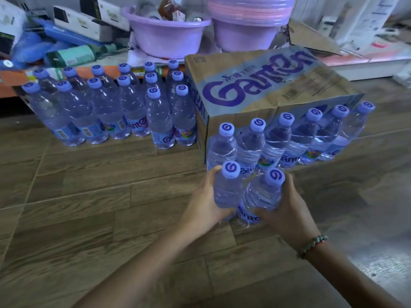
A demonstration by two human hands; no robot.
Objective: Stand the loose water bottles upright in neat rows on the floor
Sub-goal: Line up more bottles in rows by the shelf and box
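Holding two water bottles side by side, the person brings them low over the floor [100,196]. The left hand [204,203] curls around the left bottle [228,190], and the right hand [287,210] curls around the right bottle [262,194]. Both bottles point caps up, tipped a little. Just behind them a row of bottles [289,138] stands against the cardboard box [255,85]. The two bottles probably go down right in front of that row, starting a new one.
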